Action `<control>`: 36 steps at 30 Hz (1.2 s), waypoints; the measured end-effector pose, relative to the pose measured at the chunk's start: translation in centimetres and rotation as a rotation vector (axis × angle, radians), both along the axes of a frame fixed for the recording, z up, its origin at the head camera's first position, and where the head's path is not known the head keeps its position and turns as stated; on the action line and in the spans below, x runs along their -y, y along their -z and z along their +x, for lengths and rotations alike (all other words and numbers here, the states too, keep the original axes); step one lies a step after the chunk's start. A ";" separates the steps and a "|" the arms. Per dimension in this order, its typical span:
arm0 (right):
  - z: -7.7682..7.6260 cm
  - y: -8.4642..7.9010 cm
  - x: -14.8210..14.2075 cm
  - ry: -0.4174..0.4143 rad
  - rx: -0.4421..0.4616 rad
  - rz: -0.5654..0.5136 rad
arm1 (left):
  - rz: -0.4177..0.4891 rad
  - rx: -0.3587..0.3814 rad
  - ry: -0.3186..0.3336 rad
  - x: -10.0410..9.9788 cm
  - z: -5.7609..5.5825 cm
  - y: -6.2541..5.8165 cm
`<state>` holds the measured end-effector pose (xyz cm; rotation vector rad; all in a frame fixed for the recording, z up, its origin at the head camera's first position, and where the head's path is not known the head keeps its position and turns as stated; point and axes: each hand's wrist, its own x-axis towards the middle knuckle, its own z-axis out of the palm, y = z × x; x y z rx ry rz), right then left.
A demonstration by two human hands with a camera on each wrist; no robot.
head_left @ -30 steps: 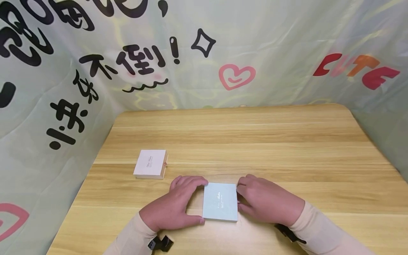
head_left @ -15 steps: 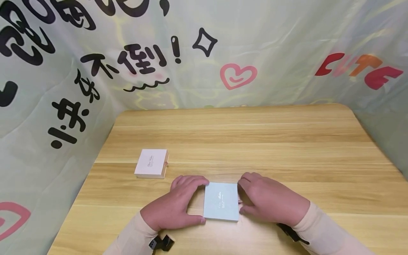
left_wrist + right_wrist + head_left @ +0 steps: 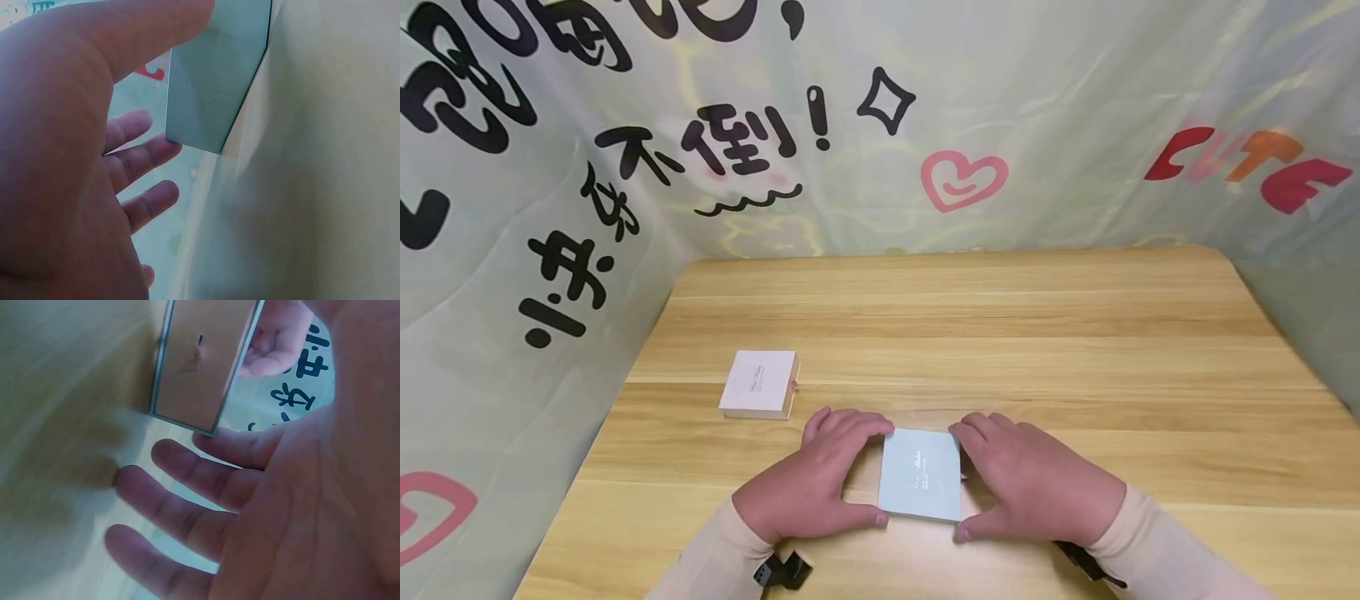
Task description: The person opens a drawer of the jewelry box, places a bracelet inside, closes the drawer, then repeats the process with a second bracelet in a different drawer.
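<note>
A light blue drawer gift box (image 3: pixel 921 475) with small white lettering lies flat on the table in the head view. My left hand (image 3: pixel 817 479) holds its left end, thumb at the near edge and index finger at the far corner. Across from it, my right hand (image 3: pixel 1037 479) grips the right end the same way. The left wrist view shows the plain blue end (image 3: pixel 215 87) of the box. In the right wrist view, the pink drawer front (image 3: pixel 187 394) sits flush inside the blue sleeve, with a small ribbon pull (image 3: pixel 198 353) at its middle.
A pale pink gift box (image 3: pixel 758 383) of similar shape lies behind my left hand, its ribbon pull facing right. The wooden table (image 3: pixel 1000 333) is backed by a printed cloth (image 3: pixel 1060 100) with lettering and a heart, which also hangs along both sides.
My right hand has shifted from the drawer front, its fingers curled there, to spread across the box's right end, thumb at the near corner. The left hand keeps its hold.
</note>
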<state>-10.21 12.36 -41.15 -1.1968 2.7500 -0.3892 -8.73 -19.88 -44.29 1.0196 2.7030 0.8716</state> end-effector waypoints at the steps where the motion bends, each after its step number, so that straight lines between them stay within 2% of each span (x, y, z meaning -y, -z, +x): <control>1: 0.0 0.0 0.0 0.001 -0.002 -0.004 | -0.005 -0.009 -0.002 0.0 0.0 -0.1; 8: -0.9 -0.1 0.8 -0.007 -0.047 -0.032 | -0.015 -0.079 -0.025 0.4 -0.6 -1.2; 15: -3.8 -0.7 3.0 -0.023 -0.070 -0.065 | -0.066 -0.133 -0.064 2.5 -2.4 -2.7; 22: -7.3 -0.4 6.1 -0.014 -0.036 -0.095 | -0.132 -0.116 -0.105 5.1 -5.2 -3.4; 27: -9.1 0.2 7.7 0.000 0.004 -0.087 | -0.155 -0.088 -0.122 6.4 -6.8 -3.5; 32: -10.0 0.6 9.0 0.007 0.052 -0.079 | -0.138 -0.082 -0.145 7.2 -7.5 -3.5; 36: -10.3 0.6 9.4 0.006 0.066 -0.068 | -0.138 -0.081 -0.140 7.6 -7.8 -3.3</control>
